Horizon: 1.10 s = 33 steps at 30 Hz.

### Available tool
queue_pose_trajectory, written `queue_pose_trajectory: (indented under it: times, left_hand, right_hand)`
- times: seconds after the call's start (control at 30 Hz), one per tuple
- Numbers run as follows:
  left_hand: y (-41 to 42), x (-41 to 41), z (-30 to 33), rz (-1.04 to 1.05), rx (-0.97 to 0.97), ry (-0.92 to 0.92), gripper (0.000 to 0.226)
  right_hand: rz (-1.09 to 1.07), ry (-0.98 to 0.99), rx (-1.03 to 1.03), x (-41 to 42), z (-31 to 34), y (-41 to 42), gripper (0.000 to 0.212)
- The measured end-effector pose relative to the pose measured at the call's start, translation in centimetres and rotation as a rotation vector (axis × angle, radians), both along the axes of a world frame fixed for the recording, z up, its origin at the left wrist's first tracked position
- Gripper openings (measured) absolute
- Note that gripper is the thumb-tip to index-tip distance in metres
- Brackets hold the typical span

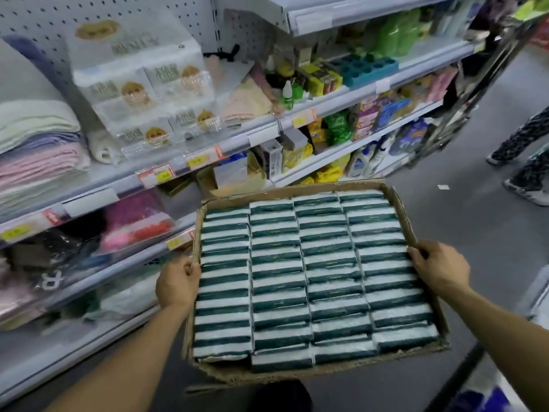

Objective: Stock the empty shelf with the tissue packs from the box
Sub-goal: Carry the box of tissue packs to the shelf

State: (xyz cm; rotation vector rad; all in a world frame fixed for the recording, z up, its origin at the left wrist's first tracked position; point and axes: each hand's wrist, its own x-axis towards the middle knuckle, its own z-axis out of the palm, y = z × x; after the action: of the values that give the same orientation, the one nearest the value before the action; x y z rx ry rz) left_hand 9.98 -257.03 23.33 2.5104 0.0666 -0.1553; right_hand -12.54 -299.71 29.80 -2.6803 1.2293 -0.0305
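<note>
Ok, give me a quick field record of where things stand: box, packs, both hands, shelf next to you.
box: open cardboard box, carried in front of the person, tilted
contents: green-and-white tissue packs, four columns, box looks full
left hand: left hand grips the box's left wall, thumb over the rim
right hand: right hand grips the right wall, fingers over the rim
shelving: store shelves to the left, holding folded towels and other goods
packs on shelf: none visible yet

Single head-worn wide-angle view; looks forward and steeply down, close over the open brown cardboard box (416, 233); white metal store shelves (178, 162) run along left.
</note>
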Motion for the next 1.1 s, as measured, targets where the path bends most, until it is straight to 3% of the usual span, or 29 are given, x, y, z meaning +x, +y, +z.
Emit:
queue_pose_trajectory:
  times: [0.5,1.1]
  left_hand:
    - [-8.2,0.3,-4.1,0.261,0.021,0.002,0.016]
    - [-12.8,0.8,-9.1,0.474,0.130,-0.056,0.014]
  right_hand:
    - [0.355,0.069,0.058,15.1,-6.0,-13.4,0.028]
    - [0.568,0.061,0.044,25.7,-13.8,-19.0,0.031]
